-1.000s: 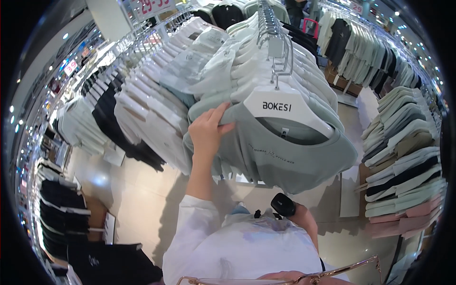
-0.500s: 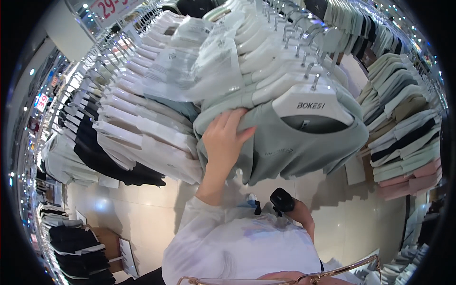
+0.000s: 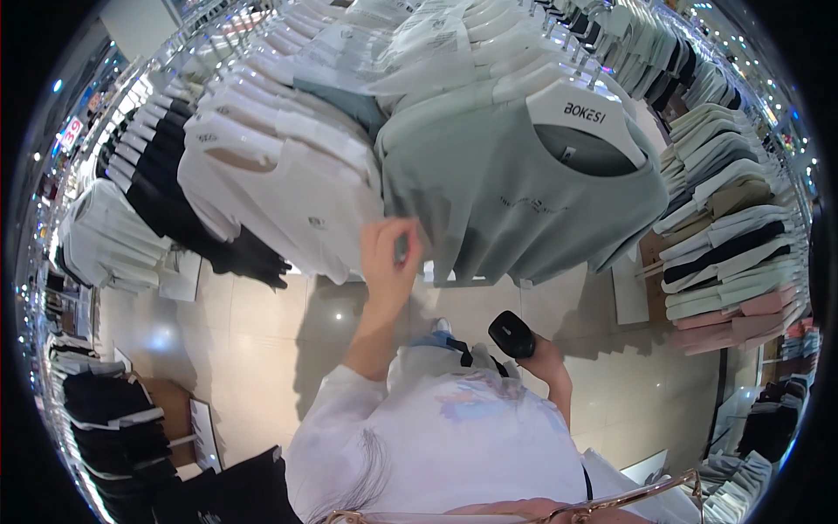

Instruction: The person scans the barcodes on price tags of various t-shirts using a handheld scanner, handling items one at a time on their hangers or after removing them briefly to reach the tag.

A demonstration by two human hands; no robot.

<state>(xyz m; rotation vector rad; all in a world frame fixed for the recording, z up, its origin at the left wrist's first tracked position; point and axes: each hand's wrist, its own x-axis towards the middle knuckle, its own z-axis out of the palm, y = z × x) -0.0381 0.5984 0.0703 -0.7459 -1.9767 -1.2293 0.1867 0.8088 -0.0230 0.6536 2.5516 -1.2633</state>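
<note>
The grey-green shirt (image 3: 524,196), on its white hanger (image 3: 580,118), lies just right of and beyond the fingers of the person's left hand (image 3: 390,258), its wide span running left to right; that hand is nearer its sleeve side than the right hand (image 3: 546,360), which is wrapped around a black handheld device (image 3: 511,335). The left fingers curl toward the thumb, though whether they pinch cloth cannot be told
</note>
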